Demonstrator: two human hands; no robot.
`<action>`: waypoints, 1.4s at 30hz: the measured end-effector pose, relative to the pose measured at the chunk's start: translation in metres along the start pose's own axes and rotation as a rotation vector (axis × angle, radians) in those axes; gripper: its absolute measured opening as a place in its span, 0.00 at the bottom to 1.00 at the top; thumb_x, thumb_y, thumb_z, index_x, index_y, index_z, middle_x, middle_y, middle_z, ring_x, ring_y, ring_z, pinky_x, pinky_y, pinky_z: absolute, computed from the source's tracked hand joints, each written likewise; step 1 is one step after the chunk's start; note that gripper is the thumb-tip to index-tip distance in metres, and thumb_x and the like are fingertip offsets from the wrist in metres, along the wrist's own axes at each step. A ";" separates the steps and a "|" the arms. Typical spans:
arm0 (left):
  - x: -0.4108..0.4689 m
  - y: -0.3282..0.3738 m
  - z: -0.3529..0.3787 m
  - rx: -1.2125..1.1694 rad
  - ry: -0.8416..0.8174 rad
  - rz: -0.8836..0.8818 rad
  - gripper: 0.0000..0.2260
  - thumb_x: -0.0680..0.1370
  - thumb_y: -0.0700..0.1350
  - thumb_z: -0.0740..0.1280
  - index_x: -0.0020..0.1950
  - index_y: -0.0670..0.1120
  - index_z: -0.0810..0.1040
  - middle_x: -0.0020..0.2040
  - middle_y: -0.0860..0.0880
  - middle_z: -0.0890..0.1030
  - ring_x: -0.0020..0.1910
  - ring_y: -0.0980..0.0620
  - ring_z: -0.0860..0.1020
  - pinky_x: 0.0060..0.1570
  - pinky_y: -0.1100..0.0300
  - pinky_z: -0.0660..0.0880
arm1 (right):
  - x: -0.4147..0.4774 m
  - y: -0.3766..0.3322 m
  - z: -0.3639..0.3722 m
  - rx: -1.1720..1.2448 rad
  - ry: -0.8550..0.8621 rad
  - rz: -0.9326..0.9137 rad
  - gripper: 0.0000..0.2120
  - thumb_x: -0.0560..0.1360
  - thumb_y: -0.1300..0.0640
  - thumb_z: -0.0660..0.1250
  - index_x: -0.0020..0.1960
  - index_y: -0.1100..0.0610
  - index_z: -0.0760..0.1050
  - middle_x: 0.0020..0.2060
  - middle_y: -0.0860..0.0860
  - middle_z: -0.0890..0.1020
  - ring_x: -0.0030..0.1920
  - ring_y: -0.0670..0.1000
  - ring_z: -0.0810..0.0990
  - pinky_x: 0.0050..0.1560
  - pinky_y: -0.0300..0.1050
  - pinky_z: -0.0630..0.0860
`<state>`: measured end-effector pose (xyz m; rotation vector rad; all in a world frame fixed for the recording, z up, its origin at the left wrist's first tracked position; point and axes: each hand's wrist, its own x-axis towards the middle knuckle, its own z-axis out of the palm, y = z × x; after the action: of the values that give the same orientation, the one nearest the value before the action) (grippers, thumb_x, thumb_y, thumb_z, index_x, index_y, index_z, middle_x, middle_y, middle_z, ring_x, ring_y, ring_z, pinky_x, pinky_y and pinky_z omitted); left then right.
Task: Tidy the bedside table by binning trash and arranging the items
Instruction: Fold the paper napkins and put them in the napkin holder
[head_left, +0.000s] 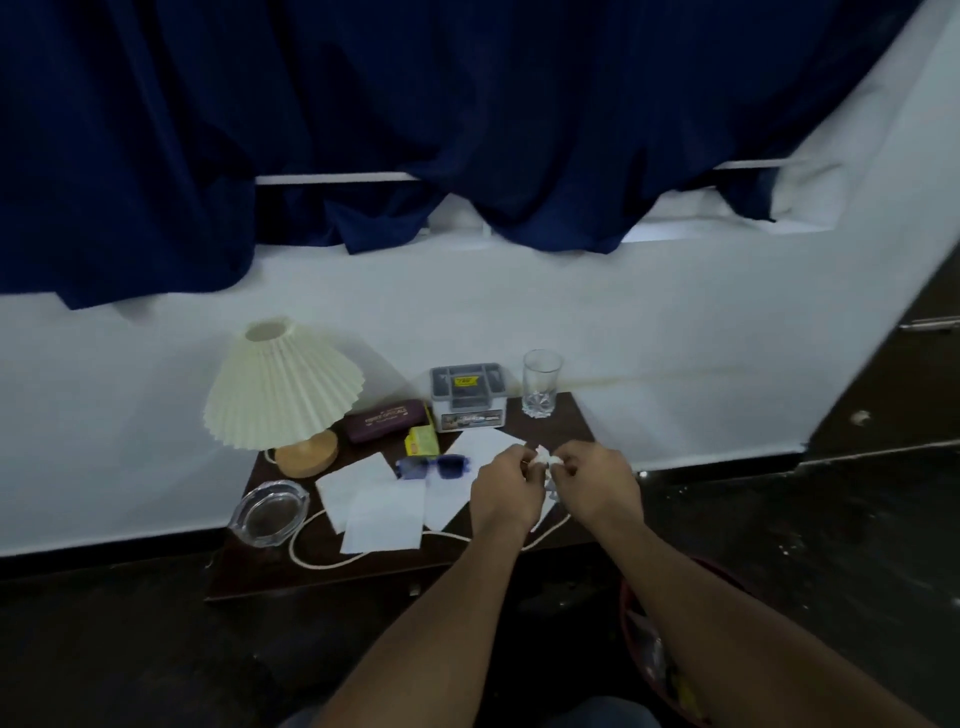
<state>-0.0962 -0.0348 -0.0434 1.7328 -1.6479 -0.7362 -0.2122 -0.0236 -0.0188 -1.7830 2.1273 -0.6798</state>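
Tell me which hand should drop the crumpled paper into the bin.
Right. The right hand and left hand both pinch the crumpled paper, but the bin stands on the floor below the right forearm, so the right could likely just swing down; the left would have to cross over.

White scrap (543, 457) mostly hidden btw fingers of left hand (506, 491) & right hand (597, 486); shape can't tell. Bin (627, 629) partly behind right forearm, contents blurred. Print on case (387, 418) & box (470, 410) label too small to read. Cord (332, 565) runs under papers (384, 519) & hands. Lamp (280, 384) stem hidden by shade.
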 end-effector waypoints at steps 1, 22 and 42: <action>-0.004 0.010 0.012 0.018 -0.007 0.018 0.08 0.79 0.51 0.65 0.54 0.51 0.81 0.53 0.49 0.85 0.55 0.45 0.81 0.52 0.54 0.76 | -0.002 0.013 -0.010 -0.017 0.012 0.029 0.07 0.76 0.53 0.67 0.51 0.49 0.83 0.44 0.52 0.86 0.49 0.57 0.83 0.45 0.46 0.78; -0.053 0.092 0.204 0.188 -0.427 0.093 0.13 0.80 0.51 0.66 0.63 0.51 0.80 0.59 0.49 0.83 0.58 0.47 0.80 0.54 0.54 0.77 | -0.034 0.228 -0.065 -0.162 -0.047 0.563 0.08 0.76 0.51 0.69 0.49 0.55 0.78 0.39 0.51 0.79 0.36 0.50 0.74 0.36 0.42 0.69; -0.015 0.025 0.060 0.096 -0.091 -0.086 0.11 0.80 0.46 0.62 0.58 0.52 0.81 0.58 0.50 0.83 0.59 0.47 0.79 0.56 0.55 0.75 | -0.006 0.098 -0.011 -0.127 -0.092 0.256 0.06 0.75 0.53 0.67 0.46 0.50 0.82 0.41 0.52 0.82 0.42 0.56 0.80 0.41 0.45 0.75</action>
<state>-0.1592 -0.0239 -0.0633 1.8730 -1.7033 -0.7984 -0.2992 -0.0034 -0.0609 -1.5290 2.3247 -0.3992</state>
